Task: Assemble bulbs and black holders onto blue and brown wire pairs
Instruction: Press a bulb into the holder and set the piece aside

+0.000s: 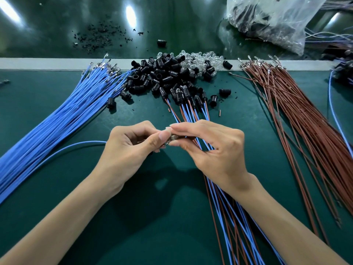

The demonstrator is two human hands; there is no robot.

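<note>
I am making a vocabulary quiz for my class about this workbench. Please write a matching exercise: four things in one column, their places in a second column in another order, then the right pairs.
Things
1. bundle of blue wires
2. bundle of brown wires
3. pile of black holders
4. clear plastic bag

Places
A. far right, beyond the white strip
B. left side
C. middle, against the white strip
D. right side, in front of the strip

Pairs: 1-B, 2-D, 3-C, 4-A

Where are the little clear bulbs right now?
In the head view, the clear bulbs lie right of centre, just behind the black holders and left of the brown wires.
</note>
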